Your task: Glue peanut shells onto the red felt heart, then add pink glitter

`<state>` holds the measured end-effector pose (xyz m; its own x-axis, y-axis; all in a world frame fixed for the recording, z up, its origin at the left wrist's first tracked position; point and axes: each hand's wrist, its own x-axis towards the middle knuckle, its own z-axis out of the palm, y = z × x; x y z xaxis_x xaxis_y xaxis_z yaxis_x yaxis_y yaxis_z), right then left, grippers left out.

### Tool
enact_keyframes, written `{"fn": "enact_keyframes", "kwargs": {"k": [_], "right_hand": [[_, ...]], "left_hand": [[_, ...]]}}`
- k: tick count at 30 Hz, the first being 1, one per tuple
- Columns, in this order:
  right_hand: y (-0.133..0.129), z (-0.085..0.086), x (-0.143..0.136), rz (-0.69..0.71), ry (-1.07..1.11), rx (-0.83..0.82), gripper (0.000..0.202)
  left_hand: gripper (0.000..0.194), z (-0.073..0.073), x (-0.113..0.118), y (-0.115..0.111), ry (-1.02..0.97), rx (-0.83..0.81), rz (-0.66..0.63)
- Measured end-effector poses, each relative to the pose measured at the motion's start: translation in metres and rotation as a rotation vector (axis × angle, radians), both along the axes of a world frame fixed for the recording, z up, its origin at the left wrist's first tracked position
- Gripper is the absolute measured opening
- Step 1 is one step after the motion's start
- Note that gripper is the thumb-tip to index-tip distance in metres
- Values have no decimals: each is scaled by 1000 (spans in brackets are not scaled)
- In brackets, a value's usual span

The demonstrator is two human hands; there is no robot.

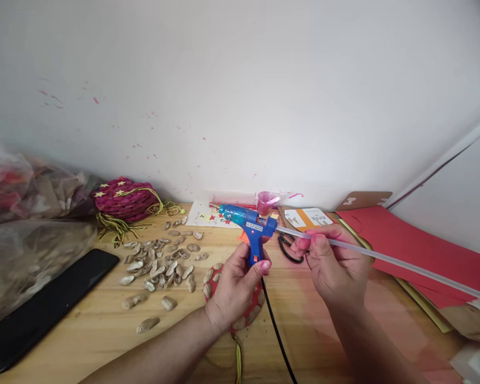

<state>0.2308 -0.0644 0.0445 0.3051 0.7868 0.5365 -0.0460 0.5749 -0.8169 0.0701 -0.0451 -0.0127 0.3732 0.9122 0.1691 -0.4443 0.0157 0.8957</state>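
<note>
My left hand [238, 285] is wrapped round the handle of a blue hot glue gun [248, 224], whose nozzle points left. A long translucent glue stick [408, 268] runs into the gun's back end, and my right hand [338, 266] pinches it a short way behind the gun. Beneath my left hand lies a red disc [208, 277] edged with peanut shells, partly hidden by the hand; a yellow-green cord [238, 360] trails from it. The gun's black cable [278, 330] hangs down toward the front edge of the view.
Loose peanut shells [160, 266] are scattered left of the gun. Behind them sits a stack of purple-red discs [126, 200] with cords. A black phone [52, 309] and plastic bags [32, 256] lie at left. Scissors [290, 250], a pink cup [267, 201] and red card [420, 245] are at right.
</note>
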Motion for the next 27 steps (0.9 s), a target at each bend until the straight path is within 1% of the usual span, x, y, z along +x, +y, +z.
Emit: {"fn": "enact_keyframes", "kwargs": {"k": [4,10,14,19,22,27], "right_hand": [[2,3,3,8,-8,4,10],[2,7,7,44,23,-44,12],[2,4,3,38,21,-50,10],[1,-1,-6,69,8,-93,11],[1,-2,-10,112,17,-122,12],[3,-4,-15,230,136,-151,11]], "left_hand": [[39,0,-1,-1,5,-11,-19],[41,1,0,-1,8,-29,-48],[43,2,1,-1,-7,-45,-46],[41,2,0,-2,-21,-43,-32],[41,3,0,-2,-15,-42,-34],[40,4,1,0,-9,-24,-4]]}}
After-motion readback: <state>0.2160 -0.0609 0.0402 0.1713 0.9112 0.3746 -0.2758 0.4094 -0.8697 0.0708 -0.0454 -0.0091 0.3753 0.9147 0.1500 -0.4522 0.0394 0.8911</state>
